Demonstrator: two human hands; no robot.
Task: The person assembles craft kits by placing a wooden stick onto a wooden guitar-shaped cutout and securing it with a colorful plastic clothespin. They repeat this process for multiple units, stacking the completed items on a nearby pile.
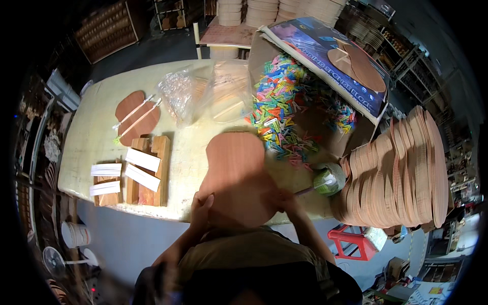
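A guitar-shaped wooden board [236, 173] lies flat at the table's near edge, directly in front of me. My left hand [202, 206] grips its lower left edge, thumb on top and fingers partly hidden below. On the opposite edge my right hand [285, 200] is closed on the board, though shadow blurs its fingers. Just right of that hand, a green and white cup [328, 180] has a thin stick pointing out of it. Beyond the board spreads a heap of small coloured clothespins [277, 96].
A tall stack of guitar-shaped wooden pieces [396, 173] leans at the right. Behind the clothespins stands a printed cardboard box [335, 66]. Wooden blocks [161, 173] carry white strips at left, near another guitar-shaped board [137, 114]. Clear plastic bags [178, 94] lie at the back.
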